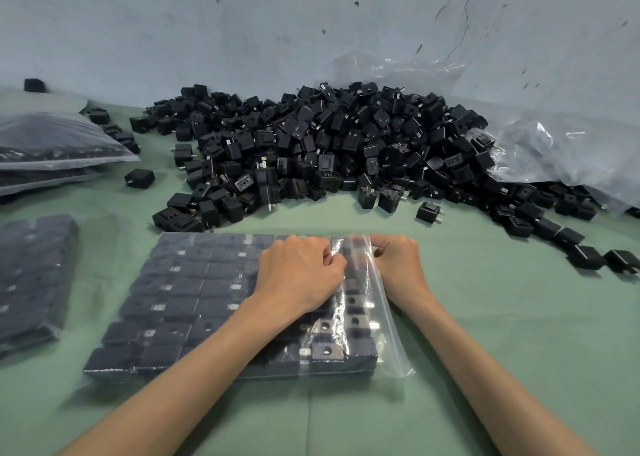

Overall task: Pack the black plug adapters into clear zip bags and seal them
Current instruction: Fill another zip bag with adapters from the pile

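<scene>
On the green cloth-covered table [485, 317] in front of me lies a flat clear plastic zip bag [180, 300], full of small black square plug adapters [214, 287]. Inside the bag the adapters lie in tidy rows, side by side. Some of them show a silver metal prong or a round hole on the top face. On the left part the plastic makes them look a little grey and misty. On the right part it shines and wrinkles. The mouth of the bag [384, 317] is at the right side, where a loose strip of plastic goes past the last row and rests on the table.

My left hand [301, 275] rests on the bag with curled fingers and pinches the plastic at the far end of the mouth. My right hand [398, 265] is just beside it, on the other side of the strip, and it pinches the same edge. The two hands are near each other but do not touch. I cannot tell if the zip is already closed.

Behind the bag there is a big pile of loose black adapters [329, 151]. It partly spills out of a large crumpled clear plastic sack [536, 137] by the grey wall [242, 23]. At the left one more filled bag [31, 275] lies near me, and a stack of filled bags [52, 144] lies farther away.
</scene>
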{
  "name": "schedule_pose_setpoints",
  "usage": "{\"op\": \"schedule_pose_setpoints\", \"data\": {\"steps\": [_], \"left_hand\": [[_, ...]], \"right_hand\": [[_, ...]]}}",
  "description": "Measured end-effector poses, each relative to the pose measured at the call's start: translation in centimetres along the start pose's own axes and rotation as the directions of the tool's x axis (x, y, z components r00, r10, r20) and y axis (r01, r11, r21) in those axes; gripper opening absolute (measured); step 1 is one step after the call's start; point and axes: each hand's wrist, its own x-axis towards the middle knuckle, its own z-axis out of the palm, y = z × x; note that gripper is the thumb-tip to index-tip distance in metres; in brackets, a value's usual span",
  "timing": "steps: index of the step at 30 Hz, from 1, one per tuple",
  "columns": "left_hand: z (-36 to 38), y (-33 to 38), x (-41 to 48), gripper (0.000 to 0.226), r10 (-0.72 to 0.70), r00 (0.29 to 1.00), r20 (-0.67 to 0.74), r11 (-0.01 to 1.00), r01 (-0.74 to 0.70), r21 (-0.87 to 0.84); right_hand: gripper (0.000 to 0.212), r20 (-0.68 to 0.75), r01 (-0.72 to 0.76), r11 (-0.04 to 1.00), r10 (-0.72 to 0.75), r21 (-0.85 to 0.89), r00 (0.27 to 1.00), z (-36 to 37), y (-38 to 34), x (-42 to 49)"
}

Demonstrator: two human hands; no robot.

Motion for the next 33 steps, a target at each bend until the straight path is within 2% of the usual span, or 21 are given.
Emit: {"op": "schedule_pose_setpoints", "data": {"steps": [3, 6, 9, 12, 14, 19, 27, 33], "left_hand": [[-0.1, 0.0, 0.0, 0.033, 0.001, 1.0, 0.006, 1.0, -0.001, -0.002], [-0.1, 0.1, 0.0, 0.033, 0.001, 1.0, 0.012, 1.0, -0.001, -0.002], [-0.1, 0.1, 0.0, 0.032, 0.004, 1.0, 0.008, 1.0, -0.004, 0.007], [-0.1, 0.1, 0.0, 0.033, 0.002, 1.0, 0.005, 1.0, -0.002, 0.007], [-0.1, 0.1, 0.0, 0.033, -0.002, 1.0, 0.008, 1.0, 0.002, 0.005], [-0.1, 0.1, -0.1, 0.033, -0.004, 1.0, 0.005, 1.0, 0.004, 0.008], [0.0, 0.1, 0.1, 0.031, -0.019, 1.0, -0.014, 1.0, 0.019, 0.012], [0.0, 0.1, 0.1, 0.031, -0.021, 1.0, -0.009, 1.0, 0.021, 0.018]], "right_hand": [[0.037, -0.035, 0.1, 0.992, -0.103, -0.081, 0.994, 0.2, 0.1, 0.0], [0.034, -0.044, 0.141, 0.984, -0.146, -0.109, 0.988, 0.2, 0.2, 0.0], [0.031, -0.048, 0.111, 0.989, -0.116, -0.1, 0.992, 0.3, 0.7, 0.0], [0.005, -0.058, 0.036, 0.997, -0.04, -0.072, 0.998, 0.6, 1.2, 0.1], [0.006, -0.059, 0.021, 0.997, -0.025, -0.073, 0.998, 0.7, 1.3, 0.2], [0.009, -0.014, 0.107, 0.971, -0.112, -0.212, 0.994, 0.5, 1.0, 0.2], [0.022, 0.124, -0.066, 0.997, 0.061, 0.036, 0.99, -0.4, 0.6, 0.3], [0.019, 0.284, -0.115, 0.99, 0.087, 0.085, 0.955, -1.1, 0.6, 0.2]]}}
